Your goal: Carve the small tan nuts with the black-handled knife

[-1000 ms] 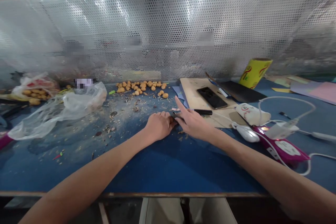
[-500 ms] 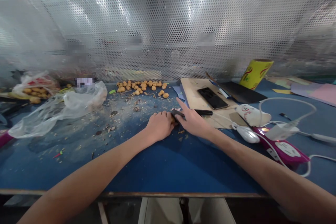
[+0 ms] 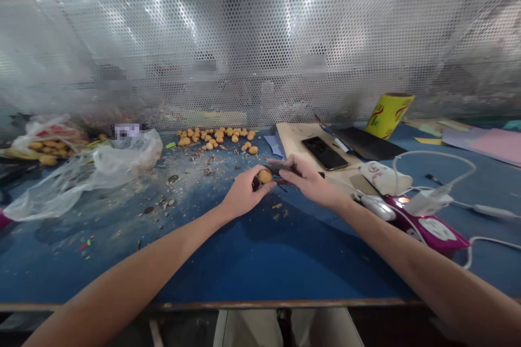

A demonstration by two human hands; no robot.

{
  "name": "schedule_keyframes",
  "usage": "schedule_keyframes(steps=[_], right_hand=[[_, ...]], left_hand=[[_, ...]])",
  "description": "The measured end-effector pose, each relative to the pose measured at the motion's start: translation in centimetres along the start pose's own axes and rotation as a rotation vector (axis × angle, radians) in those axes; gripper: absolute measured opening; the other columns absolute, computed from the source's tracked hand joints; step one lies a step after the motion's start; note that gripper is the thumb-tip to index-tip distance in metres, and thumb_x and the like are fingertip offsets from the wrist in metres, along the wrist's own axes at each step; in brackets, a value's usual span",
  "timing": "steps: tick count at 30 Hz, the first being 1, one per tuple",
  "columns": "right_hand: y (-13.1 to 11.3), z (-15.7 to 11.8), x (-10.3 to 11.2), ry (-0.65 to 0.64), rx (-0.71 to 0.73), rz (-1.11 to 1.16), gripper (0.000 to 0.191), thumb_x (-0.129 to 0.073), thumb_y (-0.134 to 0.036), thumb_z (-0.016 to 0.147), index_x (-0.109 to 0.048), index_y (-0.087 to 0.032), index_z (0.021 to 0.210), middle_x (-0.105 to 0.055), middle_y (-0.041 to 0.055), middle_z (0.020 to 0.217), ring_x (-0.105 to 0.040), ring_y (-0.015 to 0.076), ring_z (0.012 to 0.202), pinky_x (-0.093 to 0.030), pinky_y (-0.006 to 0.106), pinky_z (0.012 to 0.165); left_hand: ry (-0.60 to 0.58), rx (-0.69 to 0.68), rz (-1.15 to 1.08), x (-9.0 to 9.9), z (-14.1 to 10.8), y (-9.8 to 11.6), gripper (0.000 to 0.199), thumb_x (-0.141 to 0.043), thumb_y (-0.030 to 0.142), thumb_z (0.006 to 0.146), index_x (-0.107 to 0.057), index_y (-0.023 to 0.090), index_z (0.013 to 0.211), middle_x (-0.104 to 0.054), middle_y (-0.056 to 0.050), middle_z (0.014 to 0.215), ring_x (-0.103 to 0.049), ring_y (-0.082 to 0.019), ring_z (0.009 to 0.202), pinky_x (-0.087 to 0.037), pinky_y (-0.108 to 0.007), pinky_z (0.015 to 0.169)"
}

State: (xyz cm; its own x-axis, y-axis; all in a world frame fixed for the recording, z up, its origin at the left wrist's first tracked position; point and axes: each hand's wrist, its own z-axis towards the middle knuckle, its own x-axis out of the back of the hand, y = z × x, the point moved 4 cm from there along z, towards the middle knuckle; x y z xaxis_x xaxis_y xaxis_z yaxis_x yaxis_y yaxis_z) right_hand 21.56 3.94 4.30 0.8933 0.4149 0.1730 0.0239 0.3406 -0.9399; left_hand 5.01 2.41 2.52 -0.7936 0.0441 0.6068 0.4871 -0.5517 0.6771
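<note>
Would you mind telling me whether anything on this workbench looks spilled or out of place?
Yes: pale dust and brown scraps are strewn across the blue bench, between the heap of tan nuts and the right hand, looking like unswept debris.

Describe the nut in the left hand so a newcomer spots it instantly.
On the blue workbench, look below the heap of tan nuts. The left hand pinches one round tan nut beside the right hand; unlike the heap, it is held off the bench.
</note>
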Motion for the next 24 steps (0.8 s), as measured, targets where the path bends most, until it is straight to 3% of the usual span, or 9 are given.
schedule_keyframes(steps=[3, 6, 8, 10, 12, 15, 19, 24], right_hand=[[-0.3, -0.1, -0.2, -0.113, -0.011, 0.035, 0.034, -0.066, -0.043, 0.082, -0.040, -0.022, 0.076, -0.063, 0.0082, 0.116, -0.054, 0.0246, 0.118, -0.049, 0.039, 0.089], [0.2, 0.1, 0.6, -0.101, -0.005, -0.058, 0.033, -0.067, -0.041, 0.081, -0.042, -0.021, 0.074, -0.064, 0.0034, 0.094, -0.059, 0.0174, 0.090, -0.046, 0.032, 0.076], [0.8, 0.3, 1.3, -0.041, -0.005, -0.176, 0.035, -0.068, -0.041, 0.080, -0.041, -0.021, 0.071, -0.054, -0.0031, 0.072, -0.049, 0.0121, 0.067, -0.039, 0.027, 0.062], [1.2, 0.5, 1.7, 0.006, -0.002, -0.266, 0.036, -0.068, -0.042, 0.079, -0.040, -0.021, 0.070, -0.041, -0.0068, 0.063, -0.039, 0.0098, 0.059, -0.032, 0.025, 0.055], [1.3, 0.7, 1.9, 0.022, 0.004, -0.322, 0.037, -0.067, -0.042, 0.080, -0.038, -0.021, 0.069, -0.037, -0.0073, 0.062, -0.037, 0.0095, 0.057, -0.030, 0.025, 0.053], [1.2, 0.8, 2.0, 0.047, 0.028, -0.371, 0.032, -0.066, -0.040, 0.081, -0.041, -0.021, 0.073, -0.048, -0.0052, 0.066, -0.047, 0.0116, 0.061, -0.038, 0.026, 0.058], [1.2, 0.7, 1.9, 0.029, 0.032, -0.332, 0.022, -0.058, -0.035, 0.087, -0.048, -0.021, 0.099, -0.068, 0.0023, 0.084, -0.065, 0.0185, 0.079, -0.050, 0.034, 0.076], [0.7, 0.4, 2.0, 0.030, 0.062, -0.598, 0.038, -0.055, -0.030, 0.089, -0.047, -0.022, 0.126, -0.074, 0.0034, 0.088, -0.069, 0.0235, 0.087, -0.051, 0.038, 0.080]], left_hand=[[-0.005, 0.005, -0.044, -0.2, -0.1, -0.4, 0.029, -0.054, 0.044, 0.090, -0.054, 0.019, 0.104, -0.060, -0.001, 0.081, -0.052, -0.013, 0.064, -0.041, -0.025, 0.059], [-0.037, 0.038, -0.055, -0.3, -0.2, -0.6, 0.028, -0.052, 0.042, 0.091, -0.050, 0.019, 0.107, -0.059, -0.001, 0.080, -0.053, -0.013, 0.065, -0.041, -0.025, 0.059], [-0.078, 0.064, -0.076, -0.3, -0.2, -0.6, 0.027, -0.050, 0.039, 0.092, -0.048, 0.020, 0.111, -0.058, 0.000, 0.079, -0.053, -0.014, 0.066, -0.041, -0.026, 0.061], [-0.105, 0.063, -0.095, -0.3, -0.2, -0.4, 0.027, -0.048, 0.036, 0.093, -0.047, 0.020, 0.114, -0.058, -0.001, 0.084, -0.054, -0.015, 0.071, -0.043, -0.027, 0.067], [-0.114, 0.055, -0.119, -0.1, -0.2, -0.2, 0.026, -0.047, 0.034, 0.094, -0.046, 0.019, 0.116, -0.058, -0.004, 0.092, -0.055, -0.016, 0.080, -0.043, -0.029, 0.074], [-0.138, 0.088, -0.172, -0.1, -0.2, -0.3, 0.028, -0.044, 0.036, 0.095, -0.044, 0.019, 0.118, -0.055, -0.004, 0.092, -0.053, -0.016, 0.081, -0.043, -0.030, 0.077], [-0.171, 0.144, -0.239, -0.3, -0.3, -0.9, 0.032, -0.035, 0.043, 0.098, -0.044, 0.019, 0.118, -0.048, -0.001, 0.079, -0.048, -0.014, 0.070, -0.042, -0.029, 0.070], [-0.234, 0.182, -0.292, -0.7, -0.2, -1.3, 0.036, -0.032, 0.050, 0.098, -0.044, 0.020, 0.114, -0.042, 0.002, 0.071, -0.042, -0.013, 0.063, -0.039, -0.026, 0.063]])
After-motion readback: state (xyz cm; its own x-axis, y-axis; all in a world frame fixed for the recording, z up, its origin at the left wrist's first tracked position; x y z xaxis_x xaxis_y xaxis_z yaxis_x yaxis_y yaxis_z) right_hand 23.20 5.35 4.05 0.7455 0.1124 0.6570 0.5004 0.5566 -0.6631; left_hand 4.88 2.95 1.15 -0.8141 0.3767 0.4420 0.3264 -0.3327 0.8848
